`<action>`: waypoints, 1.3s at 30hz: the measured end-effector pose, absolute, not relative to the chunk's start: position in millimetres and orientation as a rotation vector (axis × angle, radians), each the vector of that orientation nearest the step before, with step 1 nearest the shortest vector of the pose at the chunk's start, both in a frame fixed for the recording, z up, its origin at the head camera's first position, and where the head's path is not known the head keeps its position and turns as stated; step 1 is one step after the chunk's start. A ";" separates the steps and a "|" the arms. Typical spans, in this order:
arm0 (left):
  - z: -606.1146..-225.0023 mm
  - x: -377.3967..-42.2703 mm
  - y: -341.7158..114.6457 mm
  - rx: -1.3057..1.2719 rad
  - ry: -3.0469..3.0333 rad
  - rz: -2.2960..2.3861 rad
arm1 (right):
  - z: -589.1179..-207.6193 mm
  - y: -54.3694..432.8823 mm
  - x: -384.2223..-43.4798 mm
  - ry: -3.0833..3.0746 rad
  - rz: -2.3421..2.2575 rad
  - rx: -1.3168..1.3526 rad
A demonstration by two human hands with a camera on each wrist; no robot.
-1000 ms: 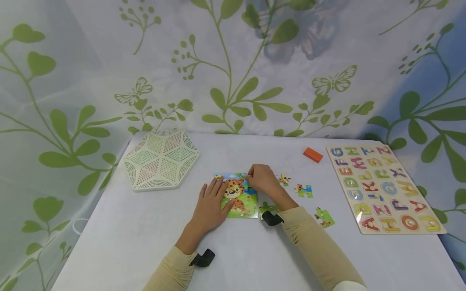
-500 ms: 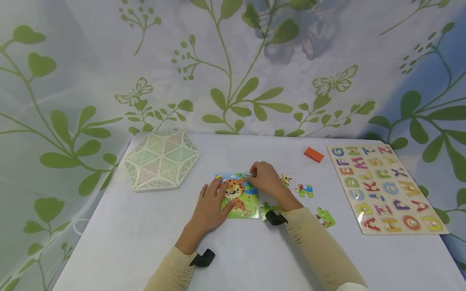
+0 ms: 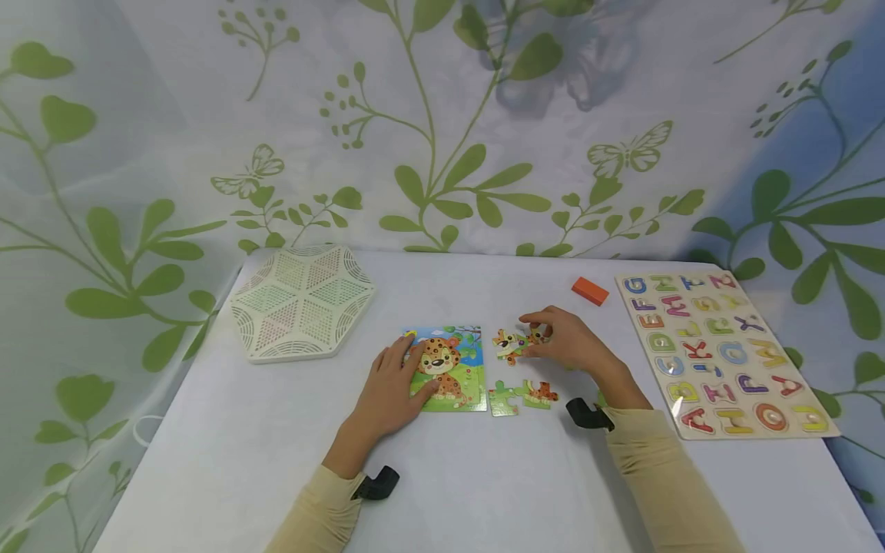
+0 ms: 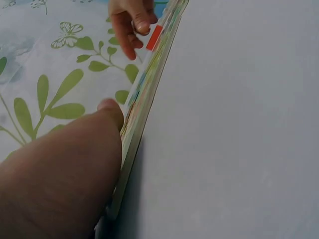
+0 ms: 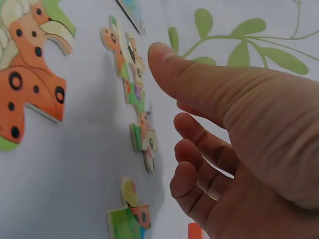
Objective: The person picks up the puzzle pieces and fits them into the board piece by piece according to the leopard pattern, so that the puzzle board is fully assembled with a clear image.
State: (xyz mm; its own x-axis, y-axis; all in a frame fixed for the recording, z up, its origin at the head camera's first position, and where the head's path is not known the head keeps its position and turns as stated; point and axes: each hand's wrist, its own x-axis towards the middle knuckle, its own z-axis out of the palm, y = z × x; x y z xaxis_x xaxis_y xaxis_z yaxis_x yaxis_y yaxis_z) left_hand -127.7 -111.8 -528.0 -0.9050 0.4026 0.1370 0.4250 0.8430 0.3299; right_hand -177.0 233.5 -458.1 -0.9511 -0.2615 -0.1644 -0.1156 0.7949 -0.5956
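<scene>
A spotted leopard puzzle board (image 3: pixel 449 392) lies flat on the white table. My left hand (image 3: pixel 387 392) rests on its left side, fingers extended and thumb on the picture. In the left wrist view, the board's edge (image 4: pixel 132 164) runs alongside that hand. To the right of the board, my right hand (image 3: pixel 577 343) is beside a leopard-face piece (image 3: pixel 508 343) and a small piece (image 3: pixel 535 335) near its fingertips. The right wrist view shows the thumb apart from loosely bent fingers, with nothing between them. Two more pieces lie nearer: a green piece (image 3: pixel 503 401) and an orange-spotted piece (image 3: pixel 541 392).
A white hexagonal pegboard (image 3: pixel 304 303) stands at the back left. At the back right lies an orange block (image 3: pixel 590 291), with a wooden alphabet board (image 3: pixel 726 361) farther right. Another puzzle piece (image 5: pixel 124 219) shows low in the right wrist view.
My right hand has moved off the board's upper right corner to the right, its fingers spreading. The corner and several pieces now show. The left hand stays on the board.
</scene>
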 end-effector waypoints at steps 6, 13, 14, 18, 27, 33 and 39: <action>-527.5 -124.2 -126.8 -0.628 -3.017 -0.681 | -463.2 243.6 -171.4 2.758 -0.836 -0.277; -522.8 -118.4 -134.4 -0.627 -3.017 -0.687 | -463.0 274.7 -165.8 2.782 -0.830 -0.244; -522.2 -118.4 -134.4 -0.628 -3.023 -0.686 | -463.6 277.6 -164.4 2.786 -0.836 -0.240; -521.7 -118.6 -135.4 -0.622 -3.028 -0.677 | -469.3 279.6 -163.2 2.788 -0.861 -0.242; -523.1 -115.5 -137.2 -0.625 -3.038 -0.670 | -473.0 246.7 -173.9 2.794 -0.815 -0.238; -526.3 -117.2 -138.1 -0.631 -3.036 -0.653 | -469.7 239.7 -173.7 2.797 -0.790 -0.142; -526.1 -119.3 -139.0 -0.621 -3.037 -0.638 | -454.8 223.8 -169.5 2.834 -0.940 -0.212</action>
